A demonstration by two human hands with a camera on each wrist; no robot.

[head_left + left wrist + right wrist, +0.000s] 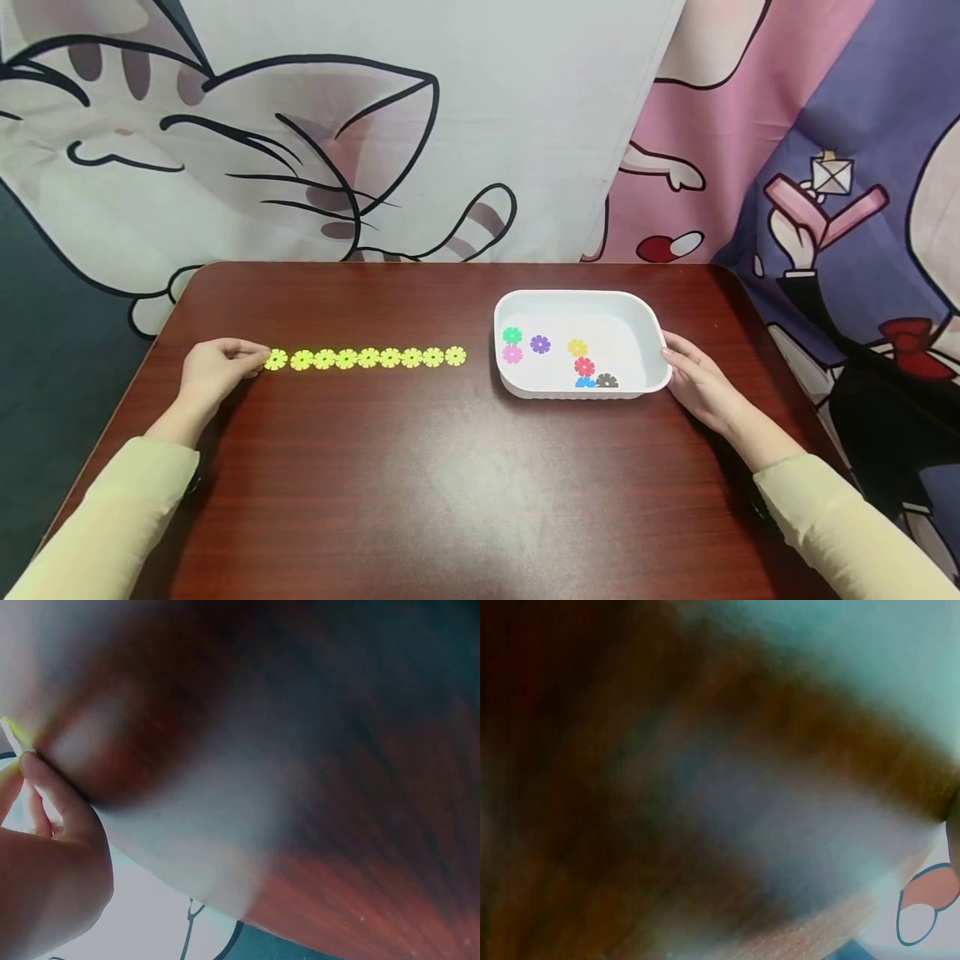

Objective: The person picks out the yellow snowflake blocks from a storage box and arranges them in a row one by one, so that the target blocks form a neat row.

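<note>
A straight row of several yellow flower-shaped discs (368, 357) lies on the left half of the table. At its left end, my left hand (216, 367) pinches the outermost yellow flower disc (276, 359) between thumb and fingertips. A yellow edge also shows at those fingertips in the left wrist view. Over on the right, my right hand (702, 383) grips the end of a white plastic tray (637, 350), thumb at the rim. Inside the tray are loose flower discs, among them a purple one (540, 344), a red one (584, 367) and a green one (512, 335).
The brown wooden table (420, 483) has rounded far corners. Behind it hangs a white cloth (540, 125) printed with a cartoon cat, beside a pink and purple printed cloth (780, 117). The right wrist view is mostly blurred.
</note>
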